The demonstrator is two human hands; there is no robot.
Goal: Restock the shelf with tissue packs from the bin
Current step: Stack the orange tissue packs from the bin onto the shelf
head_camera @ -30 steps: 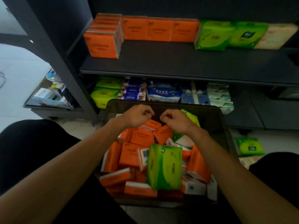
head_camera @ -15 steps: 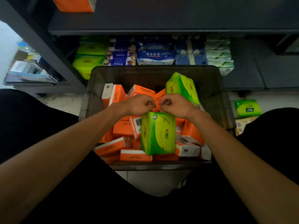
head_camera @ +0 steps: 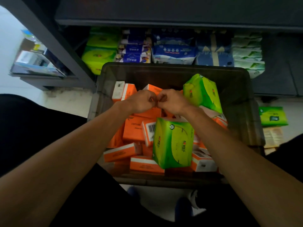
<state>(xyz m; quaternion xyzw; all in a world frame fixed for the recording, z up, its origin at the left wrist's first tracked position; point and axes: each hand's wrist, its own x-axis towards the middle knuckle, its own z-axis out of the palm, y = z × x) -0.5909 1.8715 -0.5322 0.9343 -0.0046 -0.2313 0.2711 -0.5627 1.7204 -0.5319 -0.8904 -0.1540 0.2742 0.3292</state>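
Our left hand (head_camera: 142, 102) & right hand (head_camera: 174, 102) meet knuckle to knuckle over the bin (head_camera: 172, 67), fingers curled (can't tell if they pinch anything). Orange packs (head_camera: 133, 130) lie directly under both hands. The shelf (head_camera: 164, 15) is beyond the bin, so prob. lift fwd & up.

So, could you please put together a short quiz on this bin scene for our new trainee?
1. True or false: the left hand and right hand meet above the bin.
2. Which packs are most numerous in the bin? A. orange packs B. green C. blue
3. Fill in: one green pack lies outside the bin, on the ____.
Key: 1 true; 2 A; 3 floor.
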